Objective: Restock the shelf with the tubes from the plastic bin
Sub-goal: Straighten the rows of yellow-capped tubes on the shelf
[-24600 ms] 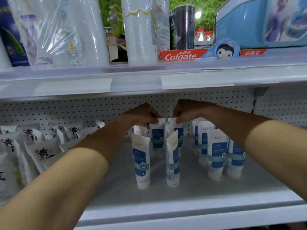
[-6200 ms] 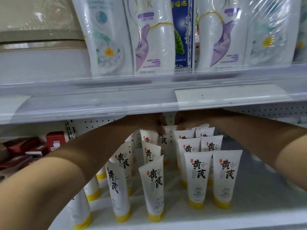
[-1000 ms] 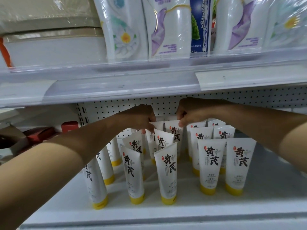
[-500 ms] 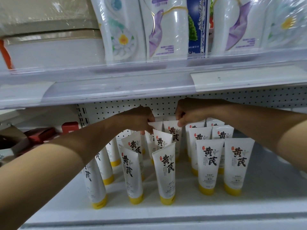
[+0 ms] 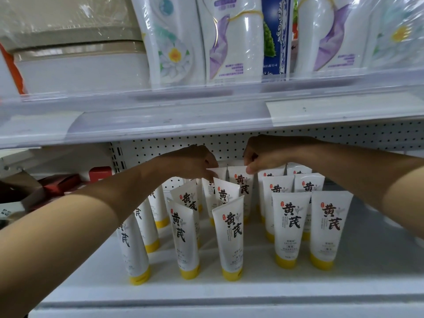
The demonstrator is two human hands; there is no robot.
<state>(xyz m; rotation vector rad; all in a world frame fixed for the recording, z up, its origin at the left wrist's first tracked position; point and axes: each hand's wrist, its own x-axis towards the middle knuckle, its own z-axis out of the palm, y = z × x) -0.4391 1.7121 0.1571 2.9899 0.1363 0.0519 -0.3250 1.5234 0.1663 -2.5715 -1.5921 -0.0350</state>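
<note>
Several white tubes with yellow caps and black characters stand cap-down in rows on the white shelf [image 5: 229,292]. My left hand [image 5: 190,161] pinches the top edge of a back-row tube [image 5: 216,173] near the pegboard. My right hand [image 5: 263,154] pinches the top of the neighbouring back-row tube [image 5: 241,184]. In front stand a middle tube [image 5: 230,237], a left tube [image 5: 185,239] that leans, and two upright right tubes [image 5: 290,228] [image 5: 330,228]. The plastic bin is out of view.
The upper shelf's clear rail [image 5: 206,115] hangs just above my hands, with wrapped white bottles [image 5: 229,37] and a blue carton [image 5: 276,35] on it. Red boxes [image 5: 59,183] lie at the left. The white pegboard [image 5: 229,145] closes the back.
Both hands stay at the tops of the back-row tubes, shifted only slightly. The rows of tubes have not visibly moved.
</note>
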